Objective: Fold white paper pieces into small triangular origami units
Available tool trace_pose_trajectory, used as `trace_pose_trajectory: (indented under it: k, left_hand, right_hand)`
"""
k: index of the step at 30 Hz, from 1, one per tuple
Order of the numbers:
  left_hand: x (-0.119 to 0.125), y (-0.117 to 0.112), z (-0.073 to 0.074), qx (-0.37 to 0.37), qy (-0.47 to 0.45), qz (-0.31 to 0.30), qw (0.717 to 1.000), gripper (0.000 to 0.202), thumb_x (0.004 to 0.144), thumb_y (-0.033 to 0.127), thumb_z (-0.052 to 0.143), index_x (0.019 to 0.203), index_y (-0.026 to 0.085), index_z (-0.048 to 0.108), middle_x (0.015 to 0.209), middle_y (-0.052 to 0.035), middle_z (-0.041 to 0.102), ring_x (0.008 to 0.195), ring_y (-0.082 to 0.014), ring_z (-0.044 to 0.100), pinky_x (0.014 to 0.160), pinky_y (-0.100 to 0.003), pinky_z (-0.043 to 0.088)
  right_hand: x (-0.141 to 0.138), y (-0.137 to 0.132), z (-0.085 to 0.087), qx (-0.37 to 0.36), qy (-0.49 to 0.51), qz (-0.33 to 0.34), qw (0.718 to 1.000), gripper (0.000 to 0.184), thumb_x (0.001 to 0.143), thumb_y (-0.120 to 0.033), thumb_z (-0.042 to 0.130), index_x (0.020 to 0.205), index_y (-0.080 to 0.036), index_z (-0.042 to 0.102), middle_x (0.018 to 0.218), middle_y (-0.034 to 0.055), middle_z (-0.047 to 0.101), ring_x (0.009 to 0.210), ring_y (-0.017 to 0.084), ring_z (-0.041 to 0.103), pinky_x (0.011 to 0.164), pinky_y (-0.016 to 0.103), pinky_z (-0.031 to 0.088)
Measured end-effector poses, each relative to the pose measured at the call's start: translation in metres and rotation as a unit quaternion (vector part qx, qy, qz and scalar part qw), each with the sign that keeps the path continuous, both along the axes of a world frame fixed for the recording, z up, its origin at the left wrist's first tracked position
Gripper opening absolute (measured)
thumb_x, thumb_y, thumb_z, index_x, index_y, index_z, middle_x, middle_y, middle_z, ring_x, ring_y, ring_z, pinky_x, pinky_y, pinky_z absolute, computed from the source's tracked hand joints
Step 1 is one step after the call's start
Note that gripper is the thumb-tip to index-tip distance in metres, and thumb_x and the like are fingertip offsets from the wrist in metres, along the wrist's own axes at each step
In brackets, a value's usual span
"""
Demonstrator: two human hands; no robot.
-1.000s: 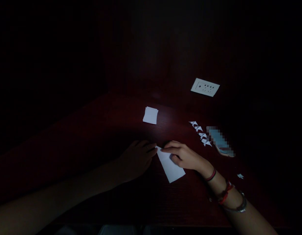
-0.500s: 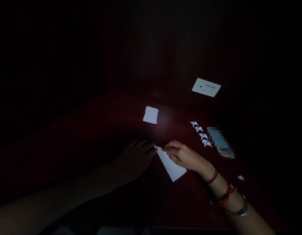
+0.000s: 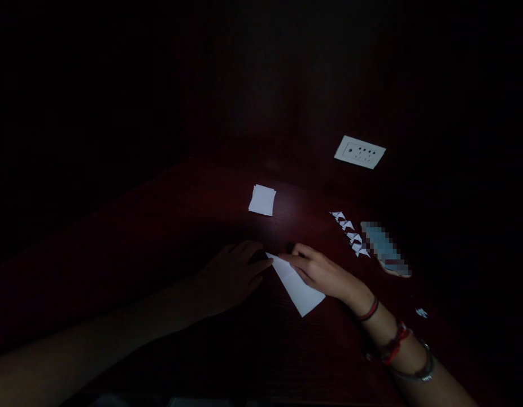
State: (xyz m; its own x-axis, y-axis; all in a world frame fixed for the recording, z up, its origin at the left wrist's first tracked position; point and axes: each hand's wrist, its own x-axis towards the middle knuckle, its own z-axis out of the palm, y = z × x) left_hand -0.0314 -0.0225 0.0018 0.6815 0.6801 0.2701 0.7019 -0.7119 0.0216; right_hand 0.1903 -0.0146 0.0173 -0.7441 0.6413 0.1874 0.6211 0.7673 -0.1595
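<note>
A white sheet of paper (image 3: 301, 291), folded into a long tapered shape, lies on the dark red table with its narrow point toward the far left. Over its upper right edge rests my right hand (image 3: 317, 270), its index finger pressed near the narrow point and its other fingers curled in. My left hand (image 3: 236, 274) lies to the left in shadow. Its fingers are spread, and one fingertip touches the paper beside the point. The paper's right edge is partly hidden under my right hand.
Beyond my hands sits a stack of square white papers (image 3: 262, 200). To the right are several small folded paper pieces (image 3: 353, 237) in a row and a phone-like object (image 3: 386, 249), blurred out. White scraps (image 3: 421, 312) lie nearer. A power socket (image 3: 360, 152) is on the wall behind.
The fingers of my left hand have drawn back slightly from the paper's point, with one fingertip staying at it. My right index finger remains on the paper. The view has shifted slightly.
</note>
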Motion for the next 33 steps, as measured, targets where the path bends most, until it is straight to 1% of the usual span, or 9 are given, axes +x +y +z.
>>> trace_pose_trajectory:
  k: [4,7,11,14,21,27,33]
  left_hand:
    - [-0.001,0.002,-0.004,-0.003,-0.006,-0.023,1.000,0.035,0.084,0.026,0.035,0.118,0.026,0.040,0.125,-0.0012,0.038,0.113,-0.0210,0.033,0.089,-0.036,0.027]
    - [-0.002,0.002,-0.007,-0.003,0.000,-0.032,0.999,0.037,0.084,0.026,0.034,0.121,0.026,0.037,0.125,0.0003,0.041,0.114,-0.0204,0.033,0.089,-0.037,0.026]
    - [-0.001,0.003,-0.011,0.005,0.000,-0.034,0.999,0.037,0.083,0.026,0.036,0.120,0.026,0.038,0.124,0.0010,0.042,0.114,-0.0214,0.034,0.088,-0.037,0.026]
    - [-0.001,0.005,-0.012,0.008,-0.003,-0.035,0.999,0.036,0.083,0.026,0.036,0.118,0.025,0.041,0.123,0.0001,0.043,0.113,-0.0222,0.035,0.088,-0.036,0.026]
    - [0.000,0.000,-0.004,-0.003,0.005,-0.025,1.000,0.035,0.082,0.027,0.037,0.117,0.026,0.041,0.123,0.0000,0.043,0.108,-0.0238,0.038,0.087,-0.039,0.025]
    - [0.000,-0.006,0.003,-0.004,0.025,-0.015,1.000,0.035,0.083,0.026,0.034,0.118,0.027,0.040,0.125,0.0002,0.040,0.108,-0.0228,0.038,0.087,-0.038,0.025]
    - [-0.002,-0.004,0.004,-0.011,0.036,-0.011,0.999,0.036,0.084,0.027,0.034,0.120,0.028,0.038,0.127,0.0006,0.039,0.109,-0.0219,0.037,0.087,-0.037,0.024]
  right_hand:
    - [0.000,0.000,0.000,-0.011,0.007,-0.002,1.000,0.042,0.080,-0.006,0.037,0.119,-0.021,0.042,0.084,0.0048,0.045,0.077,0.013,0.045,0.070,0.026,0.042]
    - [-0.001,0.000,0.000,-0.012,-0.005,-0.005,1.000,0.044,0.079,-0.006,0.036,0.120,-0.020,0.041,0.084,0.0047,0.044,0.078,0.013,0.044,0.072,0.026,0.041]
    - [-0.003,0.001,0.001,0.002,-0.033,-0.006,0.999,0.045,0.077,-0.008,0.039,0.120,-0.019,0.040,0.084,0.0046,0.043,0.077,0.014,0.044,0.074,0.028,0.040]
    - [-0.006,0.001,0.001,0.012,-0.045,-0.018,0.999,0.045,0.077,-0.011,0.040,0.120,-0.020,0.040,0.083,0.0043,0.043,0.076,0.014,0.044,0.072,0.028,0.040]
    - [-0.006,0.001,0.006,0.011,-0.052,-0.038,0.998,0.041,0.078,-0.013,0.038,0.117,-0.023,0.044,0.084,0.0039,0.047,0.073,0.013,0.047,0.067,0.025,0.040]
    - [0.001,-0.001,0.012,0.025,-0.074,-0.033,0.996,0.035,0.079,-0.015,0.039,0.110,-0.022,0.052,0.084,0.0040,0.051,0.076,0.014,0.049,0.068,0.024,0.039]
    - [0.008,-0.005,0.018,0.027,-0.093,-0.035,0.995,0.031,0.078,-0.016,0.042,0.104,-0.020,0.057,0.083,0.0041,0.053,0.076,0.014,0.050,0.069,0.025,0.040]
